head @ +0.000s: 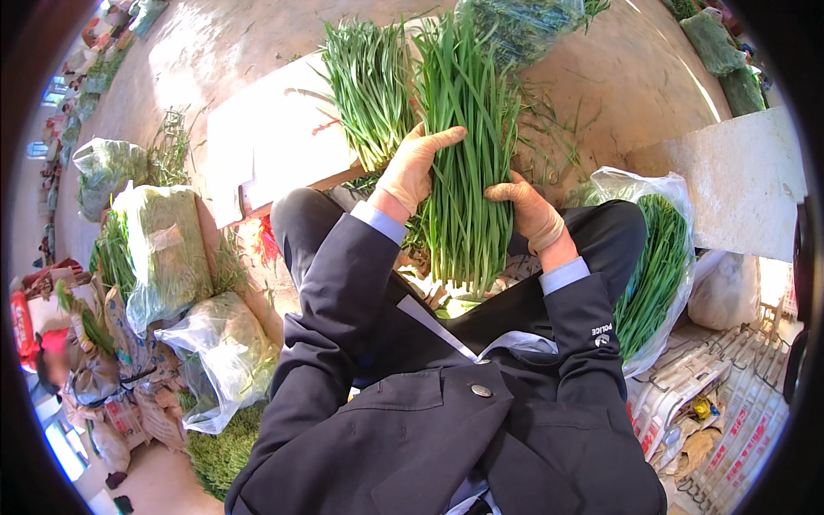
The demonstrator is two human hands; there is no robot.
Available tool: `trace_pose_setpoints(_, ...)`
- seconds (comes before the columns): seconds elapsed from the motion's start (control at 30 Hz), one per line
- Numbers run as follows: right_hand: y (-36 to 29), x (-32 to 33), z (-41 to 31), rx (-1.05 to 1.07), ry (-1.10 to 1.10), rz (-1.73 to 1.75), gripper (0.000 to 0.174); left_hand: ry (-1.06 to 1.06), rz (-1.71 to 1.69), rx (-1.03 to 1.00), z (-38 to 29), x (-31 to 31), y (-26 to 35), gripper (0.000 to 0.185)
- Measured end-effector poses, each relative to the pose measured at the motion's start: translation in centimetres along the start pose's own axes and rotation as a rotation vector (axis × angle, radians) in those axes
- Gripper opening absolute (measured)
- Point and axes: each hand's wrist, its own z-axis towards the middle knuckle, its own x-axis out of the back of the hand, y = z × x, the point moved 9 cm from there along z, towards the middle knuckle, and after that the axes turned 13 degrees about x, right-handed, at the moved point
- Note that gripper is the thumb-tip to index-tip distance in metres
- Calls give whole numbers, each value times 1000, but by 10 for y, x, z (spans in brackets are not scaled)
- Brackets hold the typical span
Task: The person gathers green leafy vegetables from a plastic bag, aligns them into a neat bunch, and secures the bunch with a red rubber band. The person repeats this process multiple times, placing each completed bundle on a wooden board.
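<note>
A large bunch of long, flat green leaves, likely garlic chives (470, 161), is held upright between my two hands over my lap. My left hand (415, 161), in a thin pale glove, grips its left side with the thumb across the leaves. On the right side my right hand (528, 209), gloved too, holds the lower half with its thumb in front. Another bunch of chives (373, 96) lies on a white board (277, 129), just left of the held bunch. The fingers behind the leaves are hidden.
Beside my right knee stands an open plastic bag of green leaves (656, 277). Plastic crates (727, 399) are at the lower right, below a pale panel (740, 180). Filled plastic bags (167, 244) stand at left. A wrapped green bundle (528, 29) lies beyond the bunch. A blurred person (58, 360) is far left.
</note>
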Motion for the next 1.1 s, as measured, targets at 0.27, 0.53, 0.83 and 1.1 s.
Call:
trace_pose_setpoints(0.27, 5, -14, 16, 16, -99, -168, 66, -56, -231, -46, 30, 5, -27, 36)
trace_pose_setpoints(0.53, 2, -7, 21, 105, 71, 85, 57, -309, -297, -110, 5, -47, 11, 59)
trace_pose_setpoints(0.83, -22, -33, 38, 233, -121, 490, 81, -114, 199, -547, -18, -26, 80, 87)
trace_pose_setpoints(1.1, -32, -14, 62, 291, -55, 435, 97, 225, 94, -584, -32, 83, 100, 24)
